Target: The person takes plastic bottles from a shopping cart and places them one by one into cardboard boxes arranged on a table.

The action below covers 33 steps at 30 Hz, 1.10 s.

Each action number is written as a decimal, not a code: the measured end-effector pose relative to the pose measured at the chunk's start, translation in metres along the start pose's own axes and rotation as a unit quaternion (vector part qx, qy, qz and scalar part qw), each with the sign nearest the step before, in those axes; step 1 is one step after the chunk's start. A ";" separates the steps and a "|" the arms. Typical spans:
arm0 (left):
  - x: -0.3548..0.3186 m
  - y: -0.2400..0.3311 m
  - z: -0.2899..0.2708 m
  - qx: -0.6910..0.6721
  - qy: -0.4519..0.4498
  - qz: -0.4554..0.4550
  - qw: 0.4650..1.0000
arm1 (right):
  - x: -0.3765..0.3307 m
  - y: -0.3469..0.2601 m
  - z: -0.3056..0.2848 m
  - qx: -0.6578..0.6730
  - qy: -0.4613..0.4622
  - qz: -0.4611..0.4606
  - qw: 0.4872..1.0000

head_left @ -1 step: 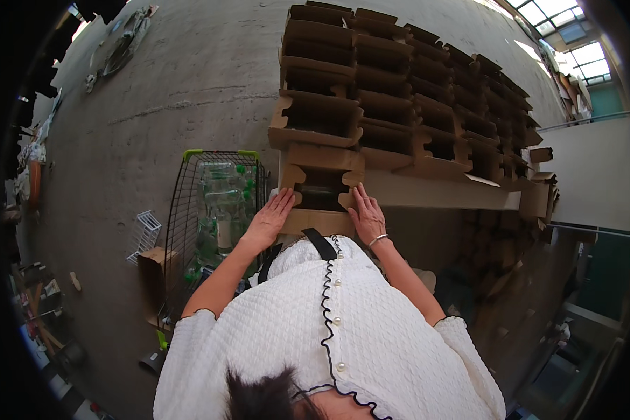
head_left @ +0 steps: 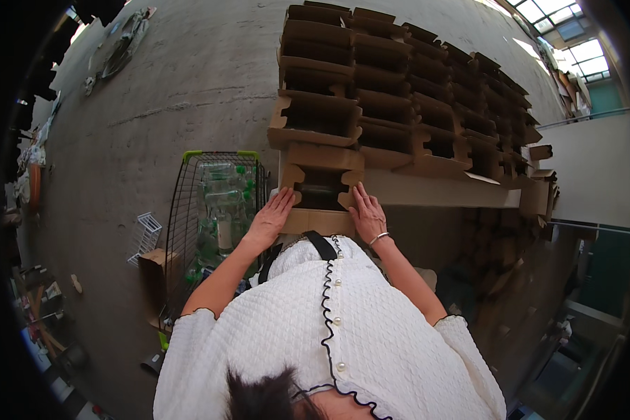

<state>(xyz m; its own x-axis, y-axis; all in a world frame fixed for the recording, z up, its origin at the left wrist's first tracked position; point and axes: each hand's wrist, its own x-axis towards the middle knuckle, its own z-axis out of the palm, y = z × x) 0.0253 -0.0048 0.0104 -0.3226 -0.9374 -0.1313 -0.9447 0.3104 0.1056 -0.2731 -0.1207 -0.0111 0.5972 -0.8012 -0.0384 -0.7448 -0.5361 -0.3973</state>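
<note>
Right in front of me stands a brown cardboard box (head_left: 320,221) with its top unfolded. Inside it shows a dark, glassy shape whose kind I cannot make out. My left hand (head_left: 274,215) rests on the box's left side flap, fingers stretched out together. On the opposite side flap lies my right hand (head_left: 367,214), its fingers also straight and a bracelet at the wrist. Both hands press flat against the cardboard, and neither thumb shows clearly.
Rows of open cardboard boxes (head_left: 385,108) fill the table (head_left: 448,190) beyond and to the right. At my left stands a wire shopping cart (head_left: 182,199) with clear and green bottles (head_left: 220,203). A white wire rack (head_left: 145,234) and a small carton (head_left: 162,264) lie beside it.
</note>
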 end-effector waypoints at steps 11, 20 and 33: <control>0.010 -0.026 0.010 -0.220 0.119 0.004 0.968 | 0.025 0.040 -0.042 0.110 -0.216 -0.130 0.961; 0.050 -0.022 -0.013 -0.374 0.133 -0.274 0.876 | 0.036 0.030 -0.004 0.345 0.008 0.106 0.932; 0.083 -0.059 0.053 -0.599 0.128 -0.231 0.756 | 0.060 0.056 0.031 0.292 0.005 0.173 0.941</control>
<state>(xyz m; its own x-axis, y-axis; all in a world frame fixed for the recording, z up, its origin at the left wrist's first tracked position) 0.0508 -0.0928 -0.0592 0.1920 -0.9495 -0.2482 -0.1729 -0.2817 0.9438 -0.2700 -0.1911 -0.0639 0.3444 -0.9048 -0.2503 -0.6011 -0.0078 -0.7991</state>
